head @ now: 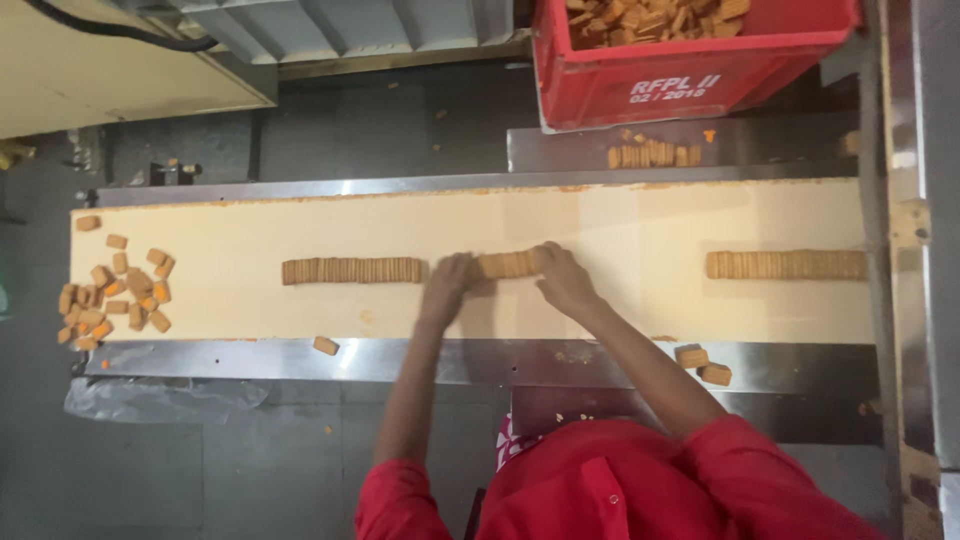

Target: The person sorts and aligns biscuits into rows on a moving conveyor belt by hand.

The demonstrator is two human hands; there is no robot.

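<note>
At the middle of the frame, a short biscuit row (508, 264) was pressed between the left hand (447, 285) and right hand (565, 280), both grasping its ends, on the cream conveyor belt (620, 290).

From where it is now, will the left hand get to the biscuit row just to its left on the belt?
Probably yes. The left hand grips one end of a short biscuit stack, and the longer biscuit row lies right beside it on the cream belt, with nothing between.
</note>
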